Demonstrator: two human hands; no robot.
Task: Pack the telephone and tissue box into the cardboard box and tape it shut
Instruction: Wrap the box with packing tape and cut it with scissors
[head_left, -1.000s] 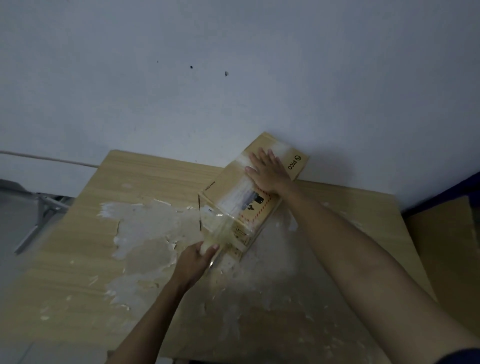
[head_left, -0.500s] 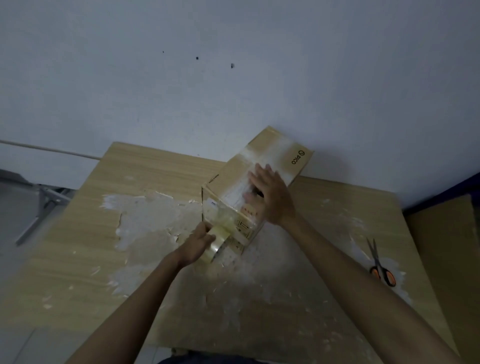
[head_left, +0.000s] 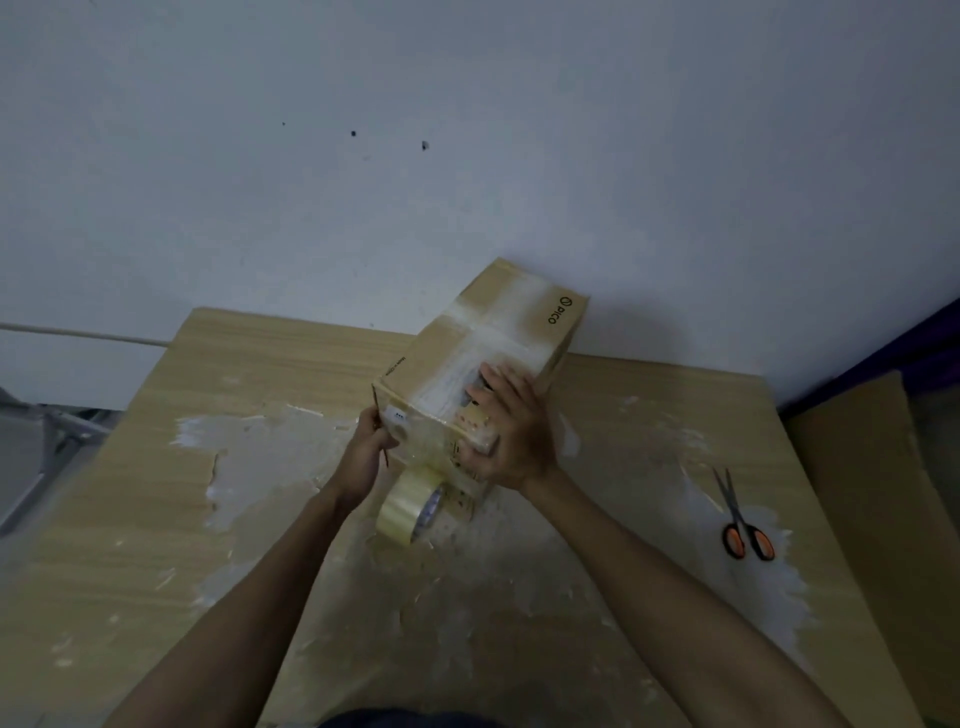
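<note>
The cardboard box (head_left: 498, 332) lies closed on the table, its far end against the wall, with clear tape along its top. My right hand (head_left: 511, 434) lies flat over the box's near top edge, fingers spread on the lid and thumb down the near end face. My left hand (head_left: 371, 449) grips the box's near-left corner, thumb up along the edge and fingers curled onto the end face. The clear tape roll (head_left: 410, 512) sits free at the foot of the near end, joined to the box by a strip. The telephone and tissue box are not visible.
The wooden table (head_left: 285, 358) has a worn, peeling whitish surface. Scissors (head_left: 743, 525) with orange handles lie to the right. A flat cardboard sheet (head_left: 872, 509) stands beyond the table's right edge. A white wall rises directly behind the box.
My left hand let go of the tape roll and moved up to the box's near-left corner. My right hand slid from the middle of the lid back to the near edge.
</note>
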